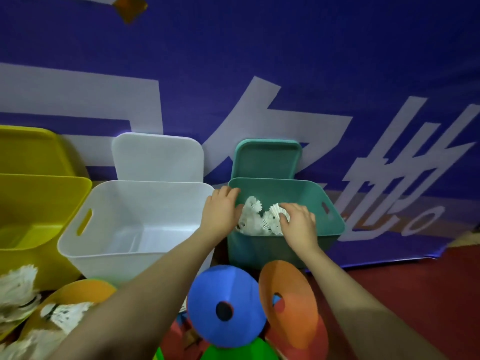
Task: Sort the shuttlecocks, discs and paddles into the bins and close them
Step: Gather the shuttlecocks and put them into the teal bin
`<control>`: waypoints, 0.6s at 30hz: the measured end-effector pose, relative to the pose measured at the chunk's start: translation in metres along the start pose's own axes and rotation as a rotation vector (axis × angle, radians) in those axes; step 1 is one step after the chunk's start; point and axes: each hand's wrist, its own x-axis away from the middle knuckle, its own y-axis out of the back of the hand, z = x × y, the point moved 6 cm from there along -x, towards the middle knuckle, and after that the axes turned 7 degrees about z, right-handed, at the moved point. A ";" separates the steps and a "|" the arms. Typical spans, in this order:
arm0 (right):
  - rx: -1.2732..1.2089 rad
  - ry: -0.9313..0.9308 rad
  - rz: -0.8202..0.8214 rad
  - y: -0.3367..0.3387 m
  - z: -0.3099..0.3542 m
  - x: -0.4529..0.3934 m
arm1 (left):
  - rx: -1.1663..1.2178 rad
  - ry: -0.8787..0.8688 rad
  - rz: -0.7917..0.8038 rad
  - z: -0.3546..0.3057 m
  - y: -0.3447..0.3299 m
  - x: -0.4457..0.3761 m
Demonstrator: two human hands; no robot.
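Your left hand [220, 211] grips the teal bin [330, 201] rim; your right hand [298, 220] rests with loose fingers on the shuttlecocks [255, 216] inside it. White bin [104, 201] sits beside, lids off.

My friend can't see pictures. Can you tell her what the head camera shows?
Two hands reach into a teal bin holding white shuttlecocks; the left hand holds its rim and the right hand rests on the shuttlecocks. Beside it stand an open white bin and a yellow bin. Nearer lie a blue disc, an orange disc and more shuttlecocks.
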 end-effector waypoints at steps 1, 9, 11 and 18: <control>0.002 0.011 0.024 -0.005 0.001 0.002 | -0.028 -0.001 0.022 0.003 -0.003 0.004; -0.103 0.124 0.106 -0.037 0.040 0.031 | -0.058 -0.008 0.064 0.026 0.019 0.061; -0.156 0.153 0.113 -0.042 0.058 0.040 | -0.066 0.020 0.069 0.035 0.026 0.079; -0.322 0.291 0.180 -0.063 0.137 0.089 | -0.061 0.095 0.080 0.087 0.061 0.157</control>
